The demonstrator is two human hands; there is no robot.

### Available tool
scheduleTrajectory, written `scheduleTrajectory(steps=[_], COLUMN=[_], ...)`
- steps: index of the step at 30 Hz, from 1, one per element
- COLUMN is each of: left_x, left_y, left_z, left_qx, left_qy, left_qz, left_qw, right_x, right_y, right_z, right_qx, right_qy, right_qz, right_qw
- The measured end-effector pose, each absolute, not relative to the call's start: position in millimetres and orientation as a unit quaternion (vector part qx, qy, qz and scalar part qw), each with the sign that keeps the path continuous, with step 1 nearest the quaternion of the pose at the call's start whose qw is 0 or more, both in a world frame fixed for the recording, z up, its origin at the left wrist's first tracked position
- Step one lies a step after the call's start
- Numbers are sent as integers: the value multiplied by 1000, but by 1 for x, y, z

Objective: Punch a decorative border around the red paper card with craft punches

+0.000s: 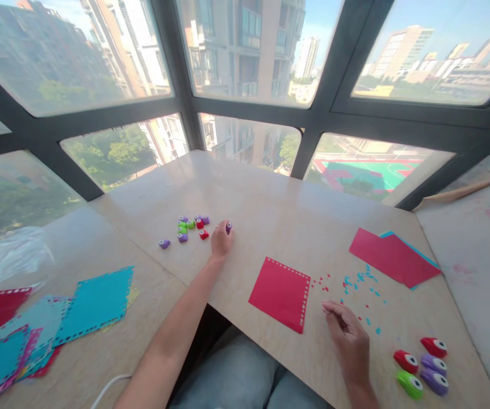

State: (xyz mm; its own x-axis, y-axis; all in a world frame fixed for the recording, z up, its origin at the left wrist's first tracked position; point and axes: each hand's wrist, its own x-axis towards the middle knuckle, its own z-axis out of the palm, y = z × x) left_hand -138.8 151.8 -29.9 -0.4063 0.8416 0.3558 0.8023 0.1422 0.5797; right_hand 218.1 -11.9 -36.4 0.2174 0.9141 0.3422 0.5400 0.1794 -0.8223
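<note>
My left hand [221,240] reaches far across the wooden table [270,221] and pinches a small purple paper punch [229,228] beside a cluster of little purple, green and red punches [191,226]. My right hand [347,335] rests near the front edge with its fingers loosely curled and holds nothing. It lies just right of a red paper square [281,292] whose top and right edges carry rows of punched holes. Red and blue paper bits [357,284] are scattered beyond that hand.
Larger red, purple and green punches [421,363] lie at the front right. A stack of red and blue sheets [392,255] sits at the right. Punched teal and red sheets [49,321] cover the left table, with a plastic bag [10,253] behind. Windows surround the far side.
</note>
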Motion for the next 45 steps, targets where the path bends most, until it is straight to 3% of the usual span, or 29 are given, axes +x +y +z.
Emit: scheduleTrajectory(steps=[8,13,16,23,29,45], left_x=[-126,-103,-86,-34,4,34], left_y=[123,91,72,24,-12,-27], left_z=[-27,-22,-16,6,11,18], left_qx=[622,666,662,650,622,515], left_qy=[650,537,503,448,452,474], left_qz=[435,500,539,607,570,534], left_qw=[-27,-133,-131,89,290,475], right_x=[214,205,202,194,159,162], right_y=[-18,-20,-22,-37,-58,-50], right_z=[-33,-23,-17,-21,-17,12], right_qx=[-600,-557,-539,-599,-574,-527], right_qy=[-598,-646,-655,-549,-550,-625], right_qz=[140,92,96,173,273,244], right_qw=[512,514,521,556,542,521])
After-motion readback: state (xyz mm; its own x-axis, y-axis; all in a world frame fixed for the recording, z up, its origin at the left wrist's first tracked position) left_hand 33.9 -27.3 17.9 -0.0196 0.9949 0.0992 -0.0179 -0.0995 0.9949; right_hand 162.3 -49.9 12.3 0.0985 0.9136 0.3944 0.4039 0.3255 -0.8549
